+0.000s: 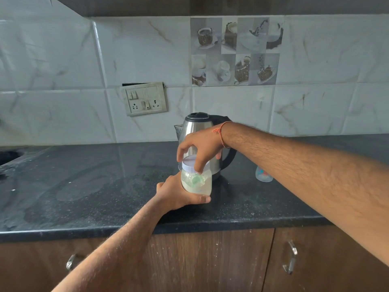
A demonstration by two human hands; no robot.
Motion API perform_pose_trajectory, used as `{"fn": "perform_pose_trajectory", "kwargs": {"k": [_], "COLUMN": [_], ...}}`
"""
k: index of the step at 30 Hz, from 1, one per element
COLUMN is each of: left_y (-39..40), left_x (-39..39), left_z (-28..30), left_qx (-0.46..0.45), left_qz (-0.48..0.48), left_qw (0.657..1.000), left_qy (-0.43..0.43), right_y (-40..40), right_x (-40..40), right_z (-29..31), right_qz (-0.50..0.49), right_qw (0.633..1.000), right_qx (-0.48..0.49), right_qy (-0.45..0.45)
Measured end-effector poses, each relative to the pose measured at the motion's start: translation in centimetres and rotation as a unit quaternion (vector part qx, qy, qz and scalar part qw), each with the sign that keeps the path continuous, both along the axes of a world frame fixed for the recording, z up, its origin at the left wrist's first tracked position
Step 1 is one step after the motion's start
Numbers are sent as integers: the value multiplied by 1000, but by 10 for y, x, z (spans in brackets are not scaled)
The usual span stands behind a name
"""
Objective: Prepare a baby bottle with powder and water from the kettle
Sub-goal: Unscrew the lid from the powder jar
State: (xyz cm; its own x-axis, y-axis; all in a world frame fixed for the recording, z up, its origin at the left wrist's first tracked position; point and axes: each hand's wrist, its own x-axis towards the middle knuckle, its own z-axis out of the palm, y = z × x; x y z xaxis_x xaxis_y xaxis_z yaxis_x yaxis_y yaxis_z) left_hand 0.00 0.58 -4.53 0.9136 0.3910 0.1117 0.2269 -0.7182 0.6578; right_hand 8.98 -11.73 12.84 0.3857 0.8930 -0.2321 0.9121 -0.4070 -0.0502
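A clear jar of pale powder (196, 183) with a green scoop inside stands on the black countertop (94, 186). My left hand (179, 194) grips the jar's lower body. My right hand (200, 146) comes from above, its fingers curled round the jar's white lid (189, 163). Directly behind the jar stands the steel kettle (196, 127) with a black lid and handle. The baby bottle (263, 174) stands to the right of the kettle, partly hidden by my right forearm.
A switch and socket plate (145, 99) hangs on the tiled wall behind. A sink edge (8, 157) shows at far left. Wooden cabinet doors with metal handles (291, 260) run under the counter's front edge.
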Motion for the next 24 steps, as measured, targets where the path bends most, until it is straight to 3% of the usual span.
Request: {"fn": "perform_pose_trajectory", "kwargs": {"k": [4,9,14,17,20,24], "left_y": [1,4,3,1,-1,-2], "left_x": [1,2,1,-1,-3,-4], "left_z": [-1,-4,-3,-1,-1,0], "left_qx": [-6,-7,-2,1,5,3], "left_qz": [0,0,3,4,2,8], "left_qw": [1000,1000,1000,1000,1000,1000], "left_qy": [3,-2,-6,-12,-14,-16], "right_y": [2,-6,-25,-48,-77,-120], "right_x": [0,6,17,25,35,42], "right_z": [-6,-5,-21,-42,-76,-127], "right_qz": [-24,6,-3,-36,-83,-147], "right_qw": [999,999,981,948,883,836], "right_qx": [-1,39,174,287,398,449], "right_qy": [-32,28,87,132,235,279]}}
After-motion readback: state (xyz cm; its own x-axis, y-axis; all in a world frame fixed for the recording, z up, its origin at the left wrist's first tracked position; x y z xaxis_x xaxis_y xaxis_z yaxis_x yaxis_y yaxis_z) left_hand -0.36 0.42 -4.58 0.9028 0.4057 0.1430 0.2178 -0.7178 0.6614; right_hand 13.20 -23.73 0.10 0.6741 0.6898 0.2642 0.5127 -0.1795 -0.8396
